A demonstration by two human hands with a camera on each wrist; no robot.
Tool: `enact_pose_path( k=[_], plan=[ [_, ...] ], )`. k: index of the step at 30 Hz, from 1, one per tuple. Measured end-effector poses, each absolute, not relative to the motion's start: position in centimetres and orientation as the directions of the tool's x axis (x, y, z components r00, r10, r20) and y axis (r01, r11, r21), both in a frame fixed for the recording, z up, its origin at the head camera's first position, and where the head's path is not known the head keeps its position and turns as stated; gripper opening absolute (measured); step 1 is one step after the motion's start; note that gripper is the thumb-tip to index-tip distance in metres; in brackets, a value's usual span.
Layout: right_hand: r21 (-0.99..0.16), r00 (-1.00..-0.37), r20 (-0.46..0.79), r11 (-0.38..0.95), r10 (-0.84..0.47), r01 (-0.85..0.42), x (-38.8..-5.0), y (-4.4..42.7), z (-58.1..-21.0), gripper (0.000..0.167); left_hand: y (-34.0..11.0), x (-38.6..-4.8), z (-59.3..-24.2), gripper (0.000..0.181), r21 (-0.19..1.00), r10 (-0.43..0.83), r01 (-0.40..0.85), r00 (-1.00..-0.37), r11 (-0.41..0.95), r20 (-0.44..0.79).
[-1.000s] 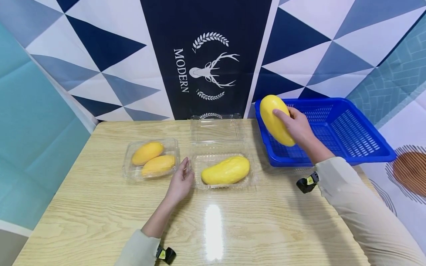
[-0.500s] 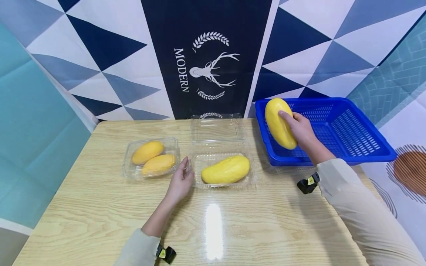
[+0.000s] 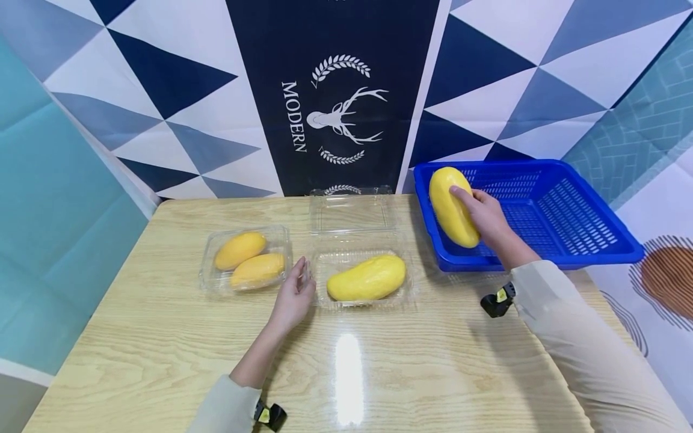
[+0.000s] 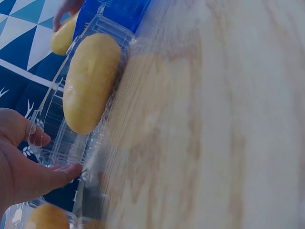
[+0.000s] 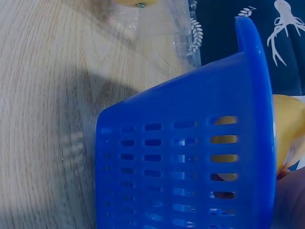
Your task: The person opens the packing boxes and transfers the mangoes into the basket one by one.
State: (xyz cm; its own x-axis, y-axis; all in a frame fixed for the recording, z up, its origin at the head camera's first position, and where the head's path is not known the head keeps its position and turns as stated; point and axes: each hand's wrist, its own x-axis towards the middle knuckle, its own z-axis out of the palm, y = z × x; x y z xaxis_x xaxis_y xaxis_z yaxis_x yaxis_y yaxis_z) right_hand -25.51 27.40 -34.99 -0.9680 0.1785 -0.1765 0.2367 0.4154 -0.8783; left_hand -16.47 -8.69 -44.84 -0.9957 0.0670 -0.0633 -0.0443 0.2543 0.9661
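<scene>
My right hand point(image 3: 487, 218) grips a large yellow mango point(image 3: 450, 207), thumb across its front, over the left end of the blue basket point(image 3: 601, 216). In the right wrist view the basket wall point(image 5: 176, 105) hides most of that hand, and part of the mango point(image 5: 287, 124) shows past the rim. Against the left side of a lidded clear plastic box point(image 3: 408, 288) rests my left hand point(image 3: 291, 299), its fingers and thumb apart. Inside that box lies another large mango point(image 3: 368, 278). The left wrist view shows the thumb point(image 4: 62, 175) by the box's corner.
Left of my left hand, a second clear box point(image 3: 208, 267) holds two smaller orange-yellow mangoes point(image 3: 257, 269). The middle box's lid point(image 3: 352, 210) stands folded back toward the patterned wall cloth point(image 3: 346, 36). All of it is on a wooden table point(image 3: 162, 355).
The mango in my right hand has moved slightly right and down over the basket's left end. My left hand and both boxes have stayed in place.
</scene>
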Motion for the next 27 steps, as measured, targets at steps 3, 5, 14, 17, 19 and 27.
enact_pose_path(
  k=[3, 5, 14, 17, 19, 27],
  plan=[
    [-0.884, -0.962, -0.190, 0.393, 0.195, 0.255, -25.6, 27.4, -35.1, 0.092, -8.7, -16.5, -44.8, 0.060, 0.966, 0.064, -0.046, -0.996, 0.253, -0.064],
    [-0.886, -0.958, -0.200, 0.379, 0.205, 0.266, -25.7, 27.4, -35.2, 0.091, -8.7, -16.4, -44.8, 0.060, 0.966, 0.063, -0.048, -0.996, 0.253, -0.066],
    [-0.889, -0.955, -0.227, 0.360, 0.190, 0.283, -26.0, 27.8, -35.8, 0.089, -8.8, -16.3, -44.7, 0.060, 0.969, 0.068, -0.051, -0.995, 0.242, -0.069],
    [-0.889, -0.954, -0.236, 0.354, 0.185, 0.289, -26.2, 27.9, -35.9, 0.086, -8.8, -16.3, -44.7, 0.060, 0.970, 0.068, -0.054, -0.995, 0.237, -0.072],
    [-0.893, -0.952, -0.247, 0.339, 0.180, 0.296, -26.3, 28.0, -36.1, 0.083, -8.8, -16.3, -44.7, 0.060, 0.970, 0.068, -0.055, -0.995, 0.239, -0.073],
    [-0.871, -0.933, -0.306, 0.341, 0.188, 0.354, -26.4, 28.3, -36.4, 0.089, -8.7, -16.4, -44.6, 0.060, 0.970, 0.065, -0.053, -0.995, 0.239, -0.070]
  ],
)
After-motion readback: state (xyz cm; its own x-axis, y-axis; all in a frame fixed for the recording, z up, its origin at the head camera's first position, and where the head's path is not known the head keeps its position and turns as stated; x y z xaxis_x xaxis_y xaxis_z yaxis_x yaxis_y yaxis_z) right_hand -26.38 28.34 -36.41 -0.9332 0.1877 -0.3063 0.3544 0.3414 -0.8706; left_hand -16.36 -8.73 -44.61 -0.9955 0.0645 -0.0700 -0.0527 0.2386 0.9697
